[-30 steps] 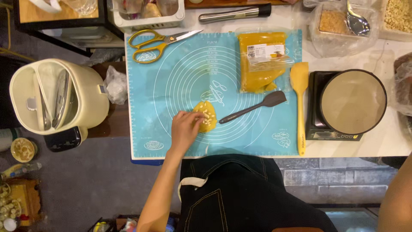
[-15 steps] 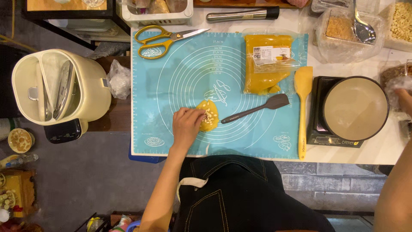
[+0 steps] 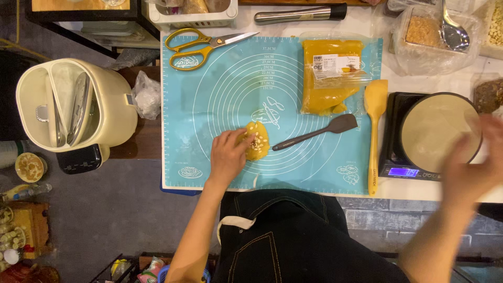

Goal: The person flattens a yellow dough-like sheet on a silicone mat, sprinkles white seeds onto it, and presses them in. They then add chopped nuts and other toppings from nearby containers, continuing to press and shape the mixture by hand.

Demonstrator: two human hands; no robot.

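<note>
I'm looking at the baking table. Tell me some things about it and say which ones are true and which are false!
1. The left hand touches the yellow dough piece. True.
2. The scissors have red handles. False: they are yellow.
3. The dark spatula lies on the blue mat. True.
4. The right hand holds the yellow spatula. False: it is blurred by the scale, and the spatula lies untouched.

Bare mat (image 3: 209, 105) leftward; dark spatula (image 3: 314, 135) and yellow spatula (image 3: 374, 131) rightward.
</note>
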